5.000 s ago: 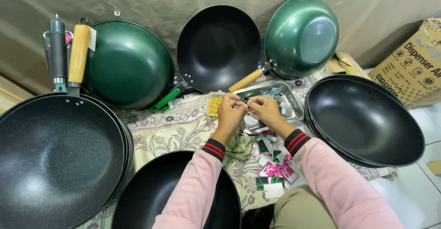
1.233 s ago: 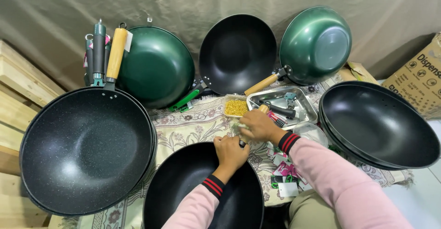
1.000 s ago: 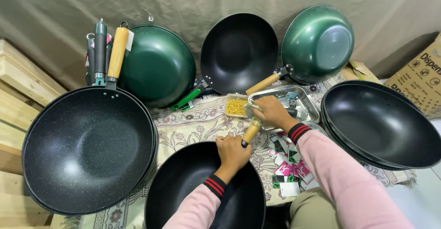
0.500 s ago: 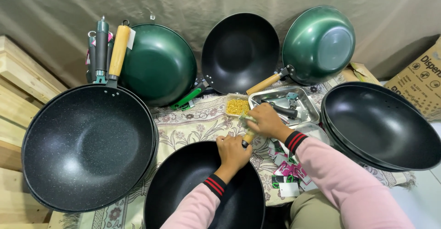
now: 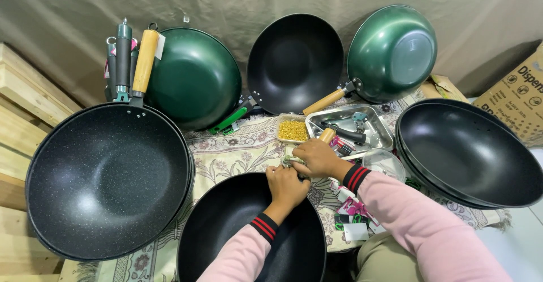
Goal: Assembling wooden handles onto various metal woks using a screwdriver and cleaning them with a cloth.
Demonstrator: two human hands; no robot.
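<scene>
Left hand: the left hand (image 5: 287,184) rests on the far rim of the black wok (image 5: 249,242) in front of the person, fingers curled shut against the rim where the handle meets it.
Right hand: the right hand (image 5: 318,158) is closed around the wooden handle (image 5: 326,135), whose light end sticks out beyond the knuckles; the two hands touch.
Black wok: lies open side up on the patterned cloth (image 5: 226,155), nearest the person.
Steel tray: the steel tray (image 5: 380,125) sits just beyond the right hand, with small dark tools in it.
Screws: a small clear container of yellow screws (image 5: 292,130) stands just left of the tray.
Left side: a large speckled black pan (image 5: 107,177) lies flat on a stack.
Right side: stacked black woks (image 5: 469,155) lie open side up.
Back: a green wok (image 5: 195,75), a black wok and another green one lean against the drape.
Far right: a cardboard box (image 5: 517,98).
</scene>
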